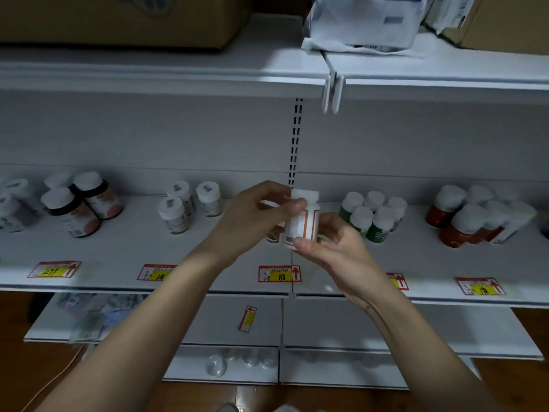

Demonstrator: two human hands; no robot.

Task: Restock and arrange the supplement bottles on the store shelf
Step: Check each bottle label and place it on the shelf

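White-capped bottle (301,223), orange-striped label, pinched between our hands just above the shelf (208,251): left hand (255,215) on its upper part, right hand (329,242) at its base. We judge: placement step. Next: set it upright behind the 88 tag (279,274), beside the green bottles (372,215).

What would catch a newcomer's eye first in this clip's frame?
Dead centre, both hands hold a white-capped bottle with an orange-striped label in front of the middle shelf: the left hand grips near its cap, the right hand its base. Next come the red-and-yellow price tags along the white shelf edge, then the cluster of green white-capped bottles to the right.
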